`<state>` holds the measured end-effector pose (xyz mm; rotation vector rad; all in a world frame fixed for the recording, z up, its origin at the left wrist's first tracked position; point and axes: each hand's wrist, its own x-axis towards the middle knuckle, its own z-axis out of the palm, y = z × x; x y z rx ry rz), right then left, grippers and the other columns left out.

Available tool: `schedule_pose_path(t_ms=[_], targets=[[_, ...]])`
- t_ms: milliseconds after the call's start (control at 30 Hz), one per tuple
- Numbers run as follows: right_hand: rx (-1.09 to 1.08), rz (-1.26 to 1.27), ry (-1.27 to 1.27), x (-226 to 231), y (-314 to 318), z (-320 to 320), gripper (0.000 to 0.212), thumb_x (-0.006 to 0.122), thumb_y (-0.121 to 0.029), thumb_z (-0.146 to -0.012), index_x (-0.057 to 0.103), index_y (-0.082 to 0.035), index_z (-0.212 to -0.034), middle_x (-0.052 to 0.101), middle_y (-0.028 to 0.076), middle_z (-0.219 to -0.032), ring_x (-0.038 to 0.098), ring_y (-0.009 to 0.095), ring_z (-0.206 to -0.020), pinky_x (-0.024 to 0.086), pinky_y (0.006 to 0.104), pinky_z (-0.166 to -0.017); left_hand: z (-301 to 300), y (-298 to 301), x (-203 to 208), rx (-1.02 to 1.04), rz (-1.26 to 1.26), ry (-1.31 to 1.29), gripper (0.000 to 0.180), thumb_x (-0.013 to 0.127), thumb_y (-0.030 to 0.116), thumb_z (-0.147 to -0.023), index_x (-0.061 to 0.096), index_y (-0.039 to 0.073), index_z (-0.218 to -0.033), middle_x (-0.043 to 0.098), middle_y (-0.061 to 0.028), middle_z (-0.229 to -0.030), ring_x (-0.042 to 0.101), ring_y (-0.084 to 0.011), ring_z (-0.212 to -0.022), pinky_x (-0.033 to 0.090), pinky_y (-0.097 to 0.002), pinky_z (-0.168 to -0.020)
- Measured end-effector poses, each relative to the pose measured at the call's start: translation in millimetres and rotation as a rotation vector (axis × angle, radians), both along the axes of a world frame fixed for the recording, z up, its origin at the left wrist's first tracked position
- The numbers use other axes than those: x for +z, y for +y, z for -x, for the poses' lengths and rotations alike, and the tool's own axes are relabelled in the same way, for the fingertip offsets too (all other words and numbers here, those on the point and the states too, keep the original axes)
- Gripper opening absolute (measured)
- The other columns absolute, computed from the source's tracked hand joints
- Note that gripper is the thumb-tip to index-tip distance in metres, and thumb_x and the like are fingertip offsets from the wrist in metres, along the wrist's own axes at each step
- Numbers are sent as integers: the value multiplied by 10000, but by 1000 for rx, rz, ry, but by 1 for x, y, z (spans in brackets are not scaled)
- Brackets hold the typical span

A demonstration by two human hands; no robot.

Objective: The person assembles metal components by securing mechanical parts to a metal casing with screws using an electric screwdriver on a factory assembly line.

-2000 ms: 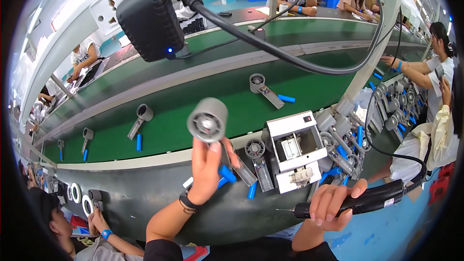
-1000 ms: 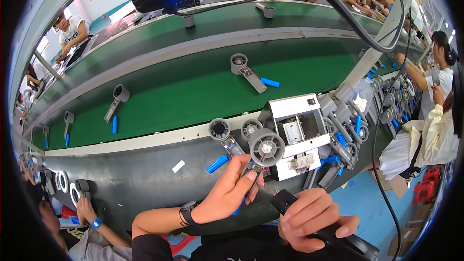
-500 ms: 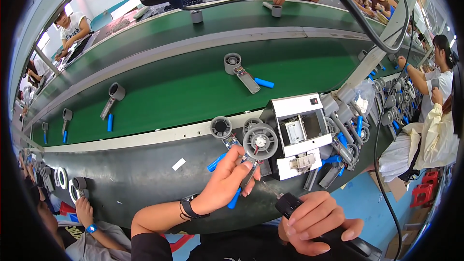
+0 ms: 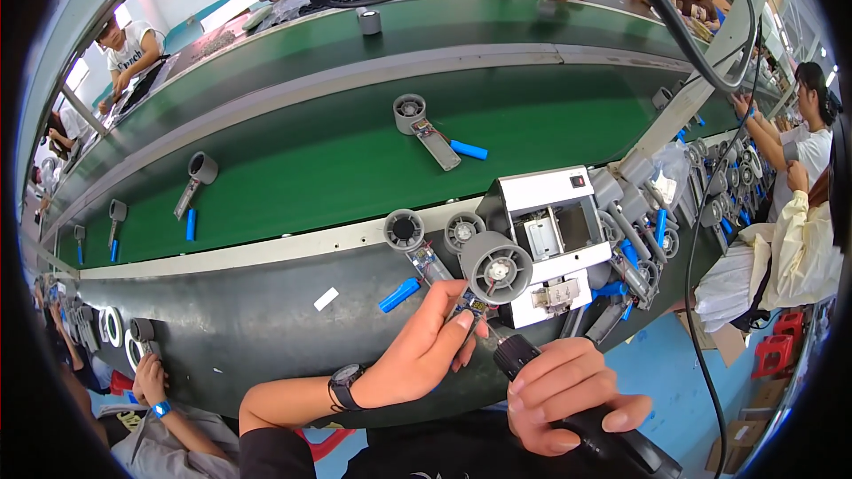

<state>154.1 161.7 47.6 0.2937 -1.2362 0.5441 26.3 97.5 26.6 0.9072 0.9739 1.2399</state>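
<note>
Looks like the screw-driving step: left hand point(image 4: 424, 350) pinches the fan unit point(image 4: 493, 268) just beside the white jig point(image 4: 541, 188); right hand point(image 4: 568, 395) is wrapped around the driver point(image 4: 532, 364); next, the tip needs lining up on the board.

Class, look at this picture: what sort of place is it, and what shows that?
Probably a factory assembly line: a long green conveyor belt carries identical grey fan units, and a right hand holds a black power screwdriver.
</note>
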Motion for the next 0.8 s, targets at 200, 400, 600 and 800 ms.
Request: schedule_pose_path(t_ms=[200, 400, 600, 800], targets=[[43, -9, -12, 0, 1, -1, 453, 665, -171, -901, 345, -45, -1196, 573, 33, -636, 560, 151, -410, 520, 256, -400, -2, -1, 0, -7, -10, 35, 253, 371, 83, -1042, 320, 22, -1282, 537, -90, -1027, 483, -97, -690, 436, -257, -596], [39, -19, -25, -1, 3, 0, 457, 663, -157, -899, 344, -44, -1206, 578, 35, -637, 561, 149, -413, 514, 255, -395, -3, -2, 1, -3, -33, 69, 316, 385, 94, -1045, 303, -3, -1334, 555, -89, -1028, 483, -89, -691, 443, -252, -608], [51, -41, -60, 0, 5, 0, 469, 667, -151, -897, 342, -49, -1220, 578, 32, -638, 555, 140, -417, 518, 253, -399, -4, -3, 1, 13, -51, 145, 321, 394, 91, -1039, 301, -15, -1328, 570, -99, -995, 498, -111, -687, 448, -281, -616], [46, -21, 5, -6, 7, 9, 448, 692, -190, -910, 347, -70, -1169, 563, 24, -651, 532, 124, -409, 493, 247, -387, -4, -4, -1, 38, -47, 247, 294, 403, 90, -1030, 325, -11, -1295, 586, -96, -914, 524, -152, -679, 447, -319, -622]])
